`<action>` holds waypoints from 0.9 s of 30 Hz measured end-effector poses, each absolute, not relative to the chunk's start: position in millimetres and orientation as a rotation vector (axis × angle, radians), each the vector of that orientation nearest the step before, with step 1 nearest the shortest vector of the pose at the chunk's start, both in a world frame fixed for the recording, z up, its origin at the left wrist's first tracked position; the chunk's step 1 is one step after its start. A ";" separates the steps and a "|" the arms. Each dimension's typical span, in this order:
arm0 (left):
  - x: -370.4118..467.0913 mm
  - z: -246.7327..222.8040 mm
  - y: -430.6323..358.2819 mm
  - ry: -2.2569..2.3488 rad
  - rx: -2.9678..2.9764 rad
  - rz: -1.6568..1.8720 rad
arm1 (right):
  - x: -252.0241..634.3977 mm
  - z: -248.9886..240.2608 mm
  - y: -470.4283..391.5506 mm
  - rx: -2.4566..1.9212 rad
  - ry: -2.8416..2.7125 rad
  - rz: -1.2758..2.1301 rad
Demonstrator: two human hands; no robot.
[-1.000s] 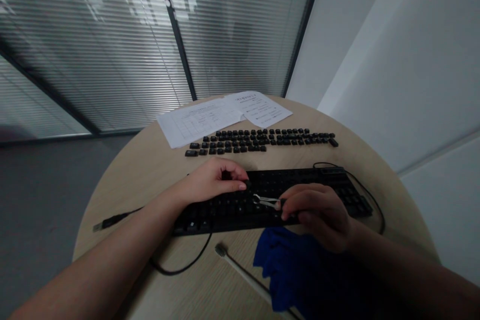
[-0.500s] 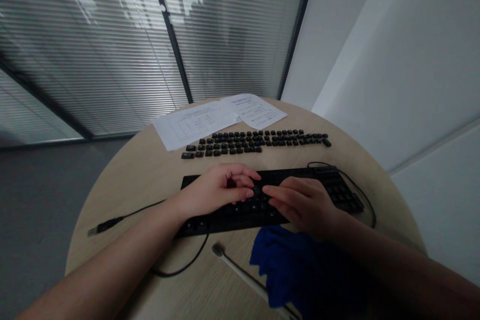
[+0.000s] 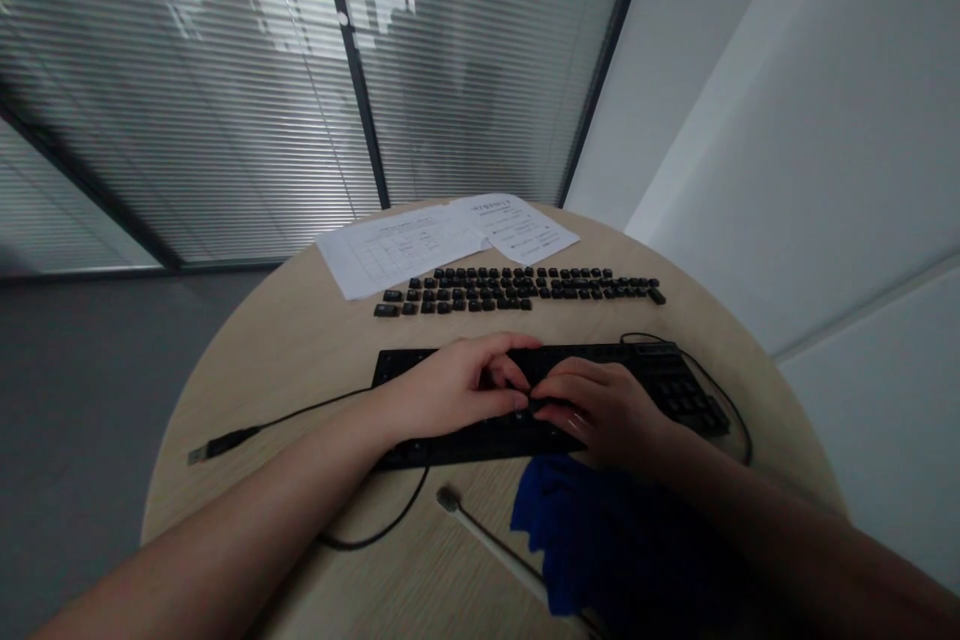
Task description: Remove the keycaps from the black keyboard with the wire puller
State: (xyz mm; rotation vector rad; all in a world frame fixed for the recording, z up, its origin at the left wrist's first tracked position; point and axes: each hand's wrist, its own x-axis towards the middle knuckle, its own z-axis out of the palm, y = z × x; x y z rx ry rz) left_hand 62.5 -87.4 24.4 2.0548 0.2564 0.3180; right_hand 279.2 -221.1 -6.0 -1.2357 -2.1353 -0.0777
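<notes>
A black keyboard [image 3: 465,448] lies across the table in front of me, its number pad at the right. Over its middle, the fingertips of both hands come together at a small dark keycap [image 3: 534,404], mostly hidden by the fingers. My left hand [image 3: 454,385] has thumb and a bent finger closed at the keycap's left side, while another finger stretches toward the keyboard's back edge. From the right, my right hand [image 3: 600,405] pinches the same spot with thumb and fingers. Several loose black keycaps [image 3: 469,294] stand in rows behind the keyboard.
Printed paper sheets [image 3: 405,248] lie at the back of the round wooden table [image 3: 300,340]. The keyboard's USB plug [image 3: 217,445] and cable rest at the left. In front lie a toothbrush-like brush [image 3: 487,542] and a blue cloth [image 3: 577,540]. A blinds-covered glass wall stands behind.
My hands have closed together: the right fingers now meet the left fingertips at the keycap, where a small gap showed before. The view has shifted slightly.
</notes>
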 end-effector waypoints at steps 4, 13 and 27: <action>56.1 34.8 -72.6 0.477 2.626 0.383 | 309.7 4.6 -204.1 -1.608 -2.102 -0.025; 49.5 27.9 -48.2 0.578 2.862 0.318 | 358.3 8.7 -117.2 -2.018 -1.929 0.226; 47.6 29.1 -47.4 0.699 2.868 0.352 | 353.2 -1.7 -94.5 -2.079 -2.010 0.136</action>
